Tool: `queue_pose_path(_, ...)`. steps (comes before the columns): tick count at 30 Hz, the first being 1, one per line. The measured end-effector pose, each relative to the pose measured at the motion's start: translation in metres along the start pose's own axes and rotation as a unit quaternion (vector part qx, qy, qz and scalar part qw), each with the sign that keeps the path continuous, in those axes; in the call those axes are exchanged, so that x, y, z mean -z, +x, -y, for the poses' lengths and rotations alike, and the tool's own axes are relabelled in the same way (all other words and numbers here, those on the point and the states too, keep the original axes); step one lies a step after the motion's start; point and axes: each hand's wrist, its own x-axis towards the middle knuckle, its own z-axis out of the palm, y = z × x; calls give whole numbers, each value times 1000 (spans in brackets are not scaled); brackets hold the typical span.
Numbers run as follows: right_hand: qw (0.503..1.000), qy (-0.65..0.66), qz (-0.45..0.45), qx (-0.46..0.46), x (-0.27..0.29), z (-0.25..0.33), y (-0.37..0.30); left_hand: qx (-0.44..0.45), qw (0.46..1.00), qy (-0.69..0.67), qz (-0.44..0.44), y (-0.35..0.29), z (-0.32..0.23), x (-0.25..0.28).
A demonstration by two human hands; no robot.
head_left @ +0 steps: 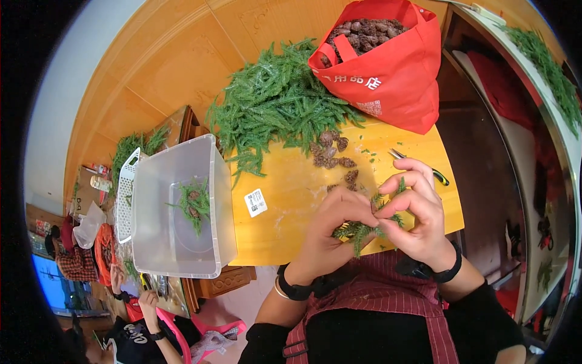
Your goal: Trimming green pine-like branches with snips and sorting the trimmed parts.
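Note:
Close to my body, over the front edge of the yellow table (279,233), I hold a green artificial pine sprig (356,233) in both hands. My left hand (339,219) pinches it from the left, thumb and fingers pressed together. My right hand (418,209) grips it from the right, its fingertips meeting those of the left. Some of the sprig is covered by my fingers. Just beyond my hands lie several brown pine cones (327,150). A pair of pliers (419,165) with black and yellow handles rests beyond my right hand.
A pile of green sprigs (273,103) covers the table's far side, beside a red bag (400,79) full of cones. At left stands a clear plastic bin (224,224) holding a sprig with a cone (194,205). Near it lies a white card (255,202). Another person (136,337) sits lower left.

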Motion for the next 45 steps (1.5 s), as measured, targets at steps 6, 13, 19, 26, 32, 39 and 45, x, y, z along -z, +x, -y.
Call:
queue_pose_path(6,1000,15,2,6,2,-2,-1,-22,999,-43,6,-2,5,2)
queue_pose_path(13,999,39,13,28,6,-4,-4,-79,996,40,-7,3,-4,6)
queue_pose_path(19,971,218,-99,2,11,-28,-7,-92,994,61,-8,-2,0,10)
queue_pose_path(26,889,-354,201,-209,54,-130,-34,-58,998,24,-21,-3,-3,17)
queue_pose_path(32,888,-311,237,-240,55,-136,-27,-15,980,-199,1,-10,11,34)
queue_pose_path(39,926,-213,196,-243,69,-135,-27,0,943,-332,42,-10,20,43)
queue_pose_path(45,940,-47,256,-221,74,-50,6,-13,885,-459,78,-7,26,34)
